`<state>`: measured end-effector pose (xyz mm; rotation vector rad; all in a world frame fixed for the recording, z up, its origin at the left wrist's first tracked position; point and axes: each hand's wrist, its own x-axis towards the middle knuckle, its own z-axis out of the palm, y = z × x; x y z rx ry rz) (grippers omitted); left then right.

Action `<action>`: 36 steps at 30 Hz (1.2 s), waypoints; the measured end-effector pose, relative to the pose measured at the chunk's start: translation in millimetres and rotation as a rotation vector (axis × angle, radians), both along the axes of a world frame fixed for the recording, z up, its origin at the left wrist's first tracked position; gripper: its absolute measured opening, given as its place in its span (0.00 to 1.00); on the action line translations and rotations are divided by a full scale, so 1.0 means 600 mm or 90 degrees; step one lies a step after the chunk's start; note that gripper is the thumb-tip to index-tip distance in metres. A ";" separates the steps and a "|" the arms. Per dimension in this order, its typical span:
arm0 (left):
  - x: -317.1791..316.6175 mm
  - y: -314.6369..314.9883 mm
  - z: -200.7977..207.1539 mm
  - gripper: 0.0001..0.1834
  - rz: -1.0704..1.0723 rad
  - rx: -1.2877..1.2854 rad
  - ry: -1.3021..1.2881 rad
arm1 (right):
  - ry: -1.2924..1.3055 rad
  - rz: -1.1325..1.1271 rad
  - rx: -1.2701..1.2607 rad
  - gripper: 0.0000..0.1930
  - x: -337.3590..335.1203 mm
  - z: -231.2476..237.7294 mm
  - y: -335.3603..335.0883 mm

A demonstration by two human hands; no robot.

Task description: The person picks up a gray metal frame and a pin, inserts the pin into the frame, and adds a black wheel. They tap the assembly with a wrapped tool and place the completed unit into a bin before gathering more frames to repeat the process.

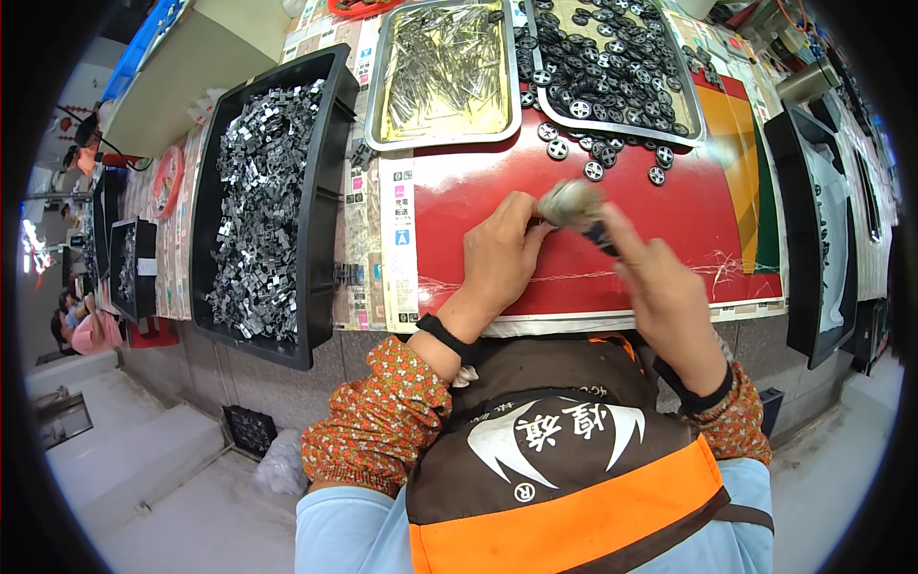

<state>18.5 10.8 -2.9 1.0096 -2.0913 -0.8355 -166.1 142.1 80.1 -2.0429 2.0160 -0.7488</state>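
My right hand [660,282] grips a short hammer-like tool [572,205] with a worn, rounded grey head and a dark neck; motion smears the head. Its index finger lies stretched along the tool. Close beside the head, my left hand [501,247] has thumb and fingers pinched together over the red board [574,258]. Whatever sits between those fingertips is hidden. Small black wheels with silver spokes [594,170] lie loose on the board just beyond both hands.
Beyond the board stand a metal tray of thin metal pins [376,105] and another metal tray [693,120] heaped with wheels. A black bin [330,201] of small dark metal parts is at left. Another black bin [798,258] with white lining stands at right.
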 end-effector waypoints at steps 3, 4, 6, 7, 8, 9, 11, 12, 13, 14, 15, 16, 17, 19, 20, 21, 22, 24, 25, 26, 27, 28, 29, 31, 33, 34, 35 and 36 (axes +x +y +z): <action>-0.001 -0.003 0.000 0.09 -0.003 -0.002 -0.022 | 0.062 -0.022 -0.010 0.39 -0.004 -0.012 0.005; 0.000 -0.003 -0.005 0.09 0.001 0.002 -0.008 | 0.050 -0.030 0.003 0.38 -0.015 -0.009 0.006; 0.000 -0.005 -0.006 0.09 -0.001 0.001 0.007 | -0.008 -0.062 -0.027 0.37 -0.041 -0.009 0.011; 0.002 -0.007 -0.003 0.08 0.011 0.044 0.016 | -0.065 -0.089 -0.057 0.36 -0.055 -0.010 0.013; 0.005 -0.008 0.000 0.08 0.023 0.086 0.025 | -0.093 -0.141 -0.056 0.35 -0.069 -0.006 0.020; 0.006 -0.011 0.003 0.08 0.017 0.078 0.024 | -0.086 -0.173 -0.082 0.34 -0.089 -0.002 0.028; 0.016 -0.014 0.007 0.08 0.045 0.356 0.131 | -0.010 -0.229 -0.127 0.35 -0.137 -0.015 0.047; 0.021 -0.013 0.016 0.08 0.030 0.477 0.211 | -0.014 -0.236 -0.136 0.35 -0.163 -0.023 0.062; 0.025 -0.013 0.031 0.08 0.020 0.471 0.207 | 0.033 -0.299 -0.069 0.36 -0.188 -0.031 0.079; 0.029 -0.011 0.049 0.08 0.014 0.562 0.256 | 0.077 -0.360 -0.001 0.37 -0.208 -0.040 0.092; 0.033 -0.010 0.065 0.08 0.011 0.651 0.304 | 0.072 -0.368 -0.008 0.37 -0.225 -0.055 0.101; 0.039 -0.009 0.078 0.09 0.003 0.694 0.316 | 0.100 -0.385 0.007 0.38 -0.239 -0.073 0.106; 0.042 -0.007 0.088 0.09 -0.001 0.689 0.312 | 0.127 -0.403 0.023 0.39 -0.247 -0.086 0.108; 0.049 -0.002 0.104 0.08 -0.040 0.765 0.375 | 0.121 -0.403 0.024 0.38 -0.250 -0.107 0.109; 0.049 0.003 0.114 0.07 -0.049 0.789 0.380 | 0.120 -0.400 0.030 0.38 -0.251 -0.113 0.109; 0.047 0.008 0.126 0.07 -0.051 0.787 0.373 | 0.115 -0.405 0.028 0.38 -0.246 -0.112 0.104; 0.043 0.014 0.137 0.07 -0.050 0.813 0.391 | 0.186 -0.374 -0.017 0.37 -0.238 -0.108 0.098; 0.042 0.022 0.143 0.06 -0.055 0.850 0.411 | 0.251 -0.340 -0.073 0.29 -0.203 -0.075 0.072; 0.046 0.026 0.144 0.06 -0.057 0.849 0.406 | 0.248 -0.344 -0.074 0.29 -0.179 -0.058 0.059; 0.052 0.028 0.139 0.08 -0.069 0.850 0.412 | 0.133 -0.268 -0.096 0.26 -0.154 -0.050 0.045; 0.054 0.029 0.138 0.10 -0.085 0.854 0.417 | 0.022 -0.194 -0.116 0.22 -0.130 -0.038 0.035; 0.044 0.034 0.150 0.05 -0.047 0.841 0.397 | -0.109 -0.129 -0.086 0.19 -0.105 -0.026 0.024; 0.041 0.035 0.147 0.05 -0.050 0.844 0.392 | -0.238 -0.064 -0.055 0.16 -0.080 -0.017 0.015; 0.042 0.041 0.149 0.06 -0.023 0.809 0.371 | -0.474 -0.016 0.098 0.15 -0.038 0.007 0.005; 0.046 0.044 0.144 0.06 -0.030 0.796 0.360 | -0.611 0.000 0.125 0.15 -0.004 0.005 -0.003; 0.048 0.045 0.141 0.06 -0.035 0.781 0.355 | -0.746 0.022 0.152 0.15 0.008 0.004 -0.007; 0.048 0.046 0.141 0.06 -0.037 0.784 0.352 | -0.748 0.018 0.153 0.15 0.014 0.005 -0.012; 0.048 0.047 0.143 0.06 -0.032 0.761 0.340 | -0.814 0.016 0.214 0.15 0.017 0.008 -0.018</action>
